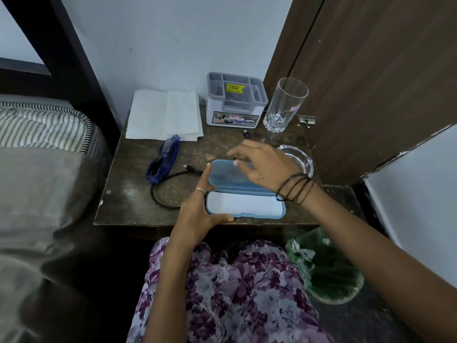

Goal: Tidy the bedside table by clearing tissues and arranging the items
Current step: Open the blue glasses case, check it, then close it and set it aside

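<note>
An open light-blue glasses case (243,203) lies near the front edge of the dark wooden bedside table (128,194), its white inside facing up and its lid raised. My left hand (201,206) holds the case's left end, thumb along the front and a finger on the lid. Above the lid hovers my right hand (262,164) with fingers spread and nothing in them. Blue glasses (164,158) lie to the left on the table. Flat white tissues (164,115) are stacked at the back left.
A black cable (168,191) loops left of the case. At the back stand a grey-white organiser box (235,102) and a tall glass (284,105); a glass ashtray (300,158) sits at the right. A green-lined bin (326,266) with crumpled tissues is on the floor. The bed is left.
</note>
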A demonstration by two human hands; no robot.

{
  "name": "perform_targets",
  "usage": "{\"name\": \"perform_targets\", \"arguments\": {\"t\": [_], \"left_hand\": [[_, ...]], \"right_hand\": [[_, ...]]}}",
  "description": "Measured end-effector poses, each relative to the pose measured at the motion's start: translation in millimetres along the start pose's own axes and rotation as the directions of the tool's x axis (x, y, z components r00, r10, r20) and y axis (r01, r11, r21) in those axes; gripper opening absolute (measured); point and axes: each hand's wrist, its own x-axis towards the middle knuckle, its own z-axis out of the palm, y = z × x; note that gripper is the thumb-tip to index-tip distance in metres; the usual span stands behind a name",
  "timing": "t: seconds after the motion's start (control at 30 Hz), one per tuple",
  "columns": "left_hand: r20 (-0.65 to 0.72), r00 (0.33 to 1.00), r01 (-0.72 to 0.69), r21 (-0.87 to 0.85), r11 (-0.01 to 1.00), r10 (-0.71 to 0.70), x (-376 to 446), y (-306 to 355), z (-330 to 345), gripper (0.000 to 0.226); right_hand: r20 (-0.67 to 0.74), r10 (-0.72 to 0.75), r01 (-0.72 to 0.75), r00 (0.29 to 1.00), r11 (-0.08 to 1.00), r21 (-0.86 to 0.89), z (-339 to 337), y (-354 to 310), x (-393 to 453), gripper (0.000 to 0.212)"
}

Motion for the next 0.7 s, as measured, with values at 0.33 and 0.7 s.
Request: {"name": "perform_targets", "arguments": {"t": [0.33, 0.7], "left_hand": [[0.017, 0.998, 0.056, 0.035, 0.998, -0.057, 2, -5, 2, 0.076], [0.023, 0.999, 0.038, 0.006, 0.999, -0.038, 4, -6, 0, 0.084]], "right_hand": [[0.078, -0.220, 0.233, 0.972, 0.943, -0.236, 39, -77, 96, 0.035], [-0.044, -0.321, 0.287, 0.946, 0.891, -0.351, 34, -71, 79, 0.032]]}}
